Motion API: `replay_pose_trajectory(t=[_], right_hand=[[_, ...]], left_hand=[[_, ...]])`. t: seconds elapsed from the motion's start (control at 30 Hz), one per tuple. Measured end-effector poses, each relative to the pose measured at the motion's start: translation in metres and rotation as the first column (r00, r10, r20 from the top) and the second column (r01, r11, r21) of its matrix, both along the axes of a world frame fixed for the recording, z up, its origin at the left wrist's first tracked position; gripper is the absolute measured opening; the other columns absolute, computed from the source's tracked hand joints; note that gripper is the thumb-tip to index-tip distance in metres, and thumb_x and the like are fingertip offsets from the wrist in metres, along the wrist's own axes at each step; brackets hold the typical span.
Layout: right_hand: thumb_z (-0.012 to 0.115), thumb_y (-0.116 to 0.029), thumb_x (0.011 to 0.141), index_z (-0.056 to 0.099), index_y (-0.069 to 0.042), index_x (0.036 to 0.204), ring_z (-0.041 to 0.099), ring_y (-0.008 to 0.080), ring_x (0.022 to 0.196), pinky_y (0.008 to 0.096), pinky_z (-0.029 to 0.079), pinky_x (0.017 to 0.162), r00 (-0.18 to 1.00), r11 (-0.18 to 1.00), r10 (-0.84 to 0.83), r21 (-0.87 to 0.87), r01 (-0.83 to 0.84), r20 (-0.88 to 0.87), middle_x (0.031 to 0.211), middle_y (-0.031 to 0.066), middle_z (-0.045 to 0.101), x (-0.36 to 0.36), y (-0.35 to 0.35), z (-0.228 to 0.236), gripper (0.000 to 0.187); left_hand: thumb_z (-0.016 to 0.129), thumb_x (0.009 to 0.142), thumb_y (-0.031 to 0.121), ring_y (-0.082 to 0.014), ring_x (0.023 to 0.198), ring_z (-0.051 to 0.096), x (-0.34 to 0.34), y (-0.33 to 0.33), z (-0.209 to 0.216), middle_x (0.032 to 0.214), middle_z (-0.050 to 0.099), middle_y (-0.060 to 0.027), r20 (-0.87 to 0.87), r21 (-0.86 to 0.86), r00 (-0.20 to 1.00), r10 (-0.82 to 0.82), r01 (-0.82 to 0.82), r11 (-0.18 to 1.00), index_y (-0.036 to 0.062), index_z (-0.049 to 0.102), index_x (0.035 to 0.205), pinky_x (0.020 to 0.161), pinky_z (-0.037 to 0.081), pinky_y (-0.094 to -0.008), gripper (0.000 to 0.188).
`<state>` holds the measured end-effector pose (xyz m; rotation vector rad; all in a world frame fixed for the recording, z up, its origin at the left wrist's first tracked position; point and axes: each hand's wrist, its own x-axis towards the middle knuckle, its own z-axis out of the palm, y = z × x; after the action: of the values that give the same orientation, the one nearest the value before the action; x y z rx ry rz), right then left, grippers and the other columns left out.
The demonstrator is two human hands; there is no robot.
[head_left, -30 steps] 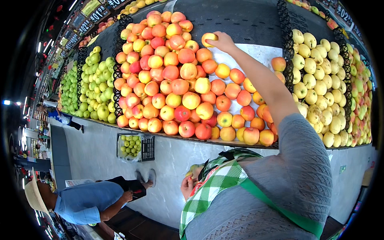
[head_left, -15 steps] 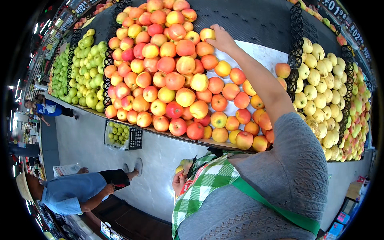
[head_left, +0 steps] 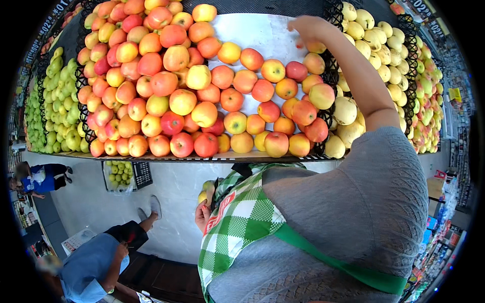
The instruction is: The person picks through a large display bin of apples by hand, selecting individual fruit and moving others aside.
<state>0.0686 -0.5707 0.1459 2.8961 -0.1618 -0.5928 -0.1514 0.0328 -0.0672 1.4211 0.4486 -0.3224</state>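
Change: yellow-orange apple (head_left: 204,12), in the right hand (head_left: 309,30) half a second ago, now lies free at the white sheet's (head_left: 247,30) upper-left corner, against the pile (head_left: 164,83). Right hand has swung to the sheet's right edge, fingers bent and apart, nothing seen between them (another apple (head_left: 317,47) sits just below). Reads as one placement finished. Left hand (head_left: 202,215) low, beside yellow-green fruit (head_left: 204,196); grip cannot be told.

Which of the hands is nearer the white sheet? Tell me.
Right. The right hand is at the right end of the white sheet; the left hand is well away, down beside the checked apron.
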Motion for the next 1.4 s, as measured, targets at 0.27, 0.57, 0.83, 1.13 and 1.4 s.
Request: replay_pose_trajectory(t=[0.27,0.57,0.83,1.13,1.4], right_hand=[[0.083,-0.026,0.066,0.057,-0.013,0.122,0.061,0.0341,0.108,0.042,0.052,0.088,0.988,0.988,-0.151,-0.028,0.151,0.014,0.115,0.0148,0.063,-0.039,-0.014,-0.017,0.063],[0.078,-0.025,0.067,0.057,-0.008,0.116,0.064,0.031,0.099,0.0391,0.051,0.085,0.956,0.941,0.04,0.312,-0.134,0.29,0.106,0.0156,0.066,0.021,-0.046,-0.001,0.056],[0.076,-0.033,0.075,0.058,-0.006,0.119,0.065,0.024,0.1,0.0353,0.052,0.086,0.48,0.738,-0.369,0.565,-0.369,0.796,0.108,0.0129,0.067,0.189,0.066,0.002,0.054],[0.075,-0.03,0.074,0.052,-0.006,0.127,0.059,0.0358,0.111,0.042,0.048,0.094,0.48,0.727,-0.296,0.521,-0.448,0.826,0.117,0.0207,0.062,0.248,0.086,-0.058,0.063],[0.071,-0.03,0.079,0.052,-0.004,0.13,0.054,0.0353,0.119,0.0428,0.044,0.099,0.52,0.695,-0.058,0.409,-0.592,0.852,0.127,0.0213,0.056,0.191,0.092,-0.031,0.061]], left_hand=[[0.061,0.098,0.024,-0.0113,0.069,0.059,0.021,0.005,0.001,0.085,0.069,-0.0074,0.05,0.035,0.994,-0.098,0.096,0.995,0.0025,0.065,0.113,0.063,0.048,-0.0261,0.027],[0.06,0.098,0.016,-0.0042,0.064,0.047,0.01,0.01,-0.031,0.078,0.062,0.0014,0.113,0.034,0.993,-0.018,0.014,0.999,0.0016,0.067,0.112,0.058,0.037,-0.0197,0.022],[0.052,0.102,0.025,-0.0038,0.05,0.047,0.037,0.015,0.038,0.085,0.071,-0.0137,0.029,-0.058,0.997,-0.075,0.077,0.995,0.0041,0.06,0.121,0.047,0.04,-0.0192,0.029],[0.053,0.101,0.029,-0.003,0.047,0.038,0.041,0.005,0.128,0.09,0.072,-0.0151,0.129,0.077,0.991,-0.036,0.026,0.997,0.0029,0.058,0.119,0.045,0.03,-0.0181,0.032],[0.055,0.1,0.033,-0.0041,0.051,0.045,0.048,-0.001,0.159,0.09,0.071,-0.0168,0.237,0.058,0.967,-0.094,0.082,0.995,0.0024,0.057,0.121,0.046,0.031,-0.0181,0.038]])
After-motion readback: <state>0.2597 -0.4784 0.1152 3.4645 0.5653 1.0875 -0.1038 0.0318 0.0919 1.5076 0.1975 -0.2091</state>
